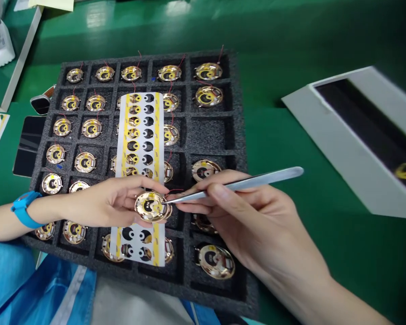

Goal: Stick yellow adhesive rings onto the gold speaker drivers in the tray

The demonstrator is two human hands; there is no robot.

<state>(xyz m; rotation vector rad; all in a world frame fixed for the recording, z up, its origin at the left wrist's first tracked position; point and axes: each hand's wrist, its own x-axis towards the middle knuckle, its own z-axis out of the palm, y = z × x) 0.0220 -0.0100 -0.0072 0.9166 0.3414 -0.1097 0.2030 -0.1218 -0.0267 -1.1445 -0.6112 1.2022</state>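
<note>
A round, shiny gold part [149, 207] is gripped by its edge in the left hand [108, 201] above the foam tray [238, 113], presumably so that its upper side is left clear for the steel tweezers [250, 180], pinched in the right hand [257, 221] with their fine tip at it. Similar parts [216, 262] are kept apart, likely against scratches, by rough, dark compartments [208, 133], partly overlaid by a thin white-and-yellow sticker sheet [141, 149].

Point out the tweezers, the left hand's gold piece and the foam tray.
Tweezers [248, 181], head view: on the metal shaft.
Gold piece [150, 207], head view: middle of its upturned face.
Foam tray [207, 135], head view: floor of a bare compartment.
</note>
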